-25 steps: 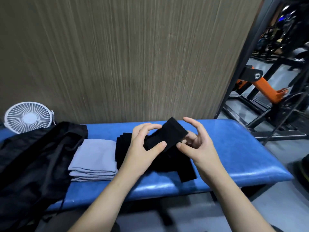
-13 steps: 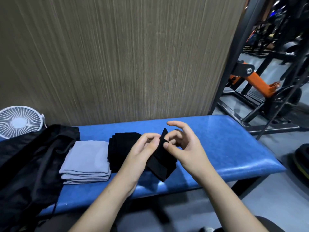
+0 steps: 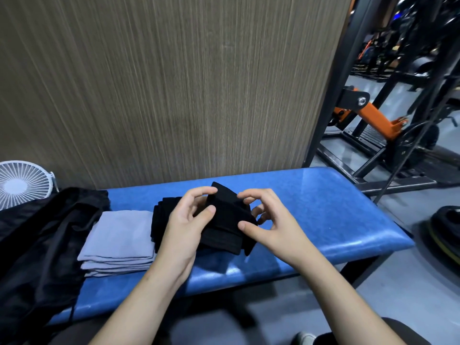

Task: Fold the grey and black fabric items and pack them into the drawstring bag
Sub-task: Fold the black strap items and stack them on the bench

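Head view: left hand point(image 3: 185, 221) and right hand point(image 3: 270, 221) pinch black cloth point(image 3: 225, 217) above bench point(image 3: 323, 207).

Brown wood-grain wall panel point(image 3: 174, 83) behind a blue padded counter point(image 3: 336, 207), white fan point(image 3: 22, 183) at its far-left corner, grey floor point(image 3: 410, 282), black-and-orange gym machine point(image 3: 373, 115) right

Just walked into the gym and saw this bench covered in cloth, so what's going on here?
A person is folding a black fabric piece, gripping it with the left hand and right hand above a blue bench. A folded black stack and a folded grey stack already lie on the bench. The black drawstring bag lies to the left, and nothing looks packed yet.
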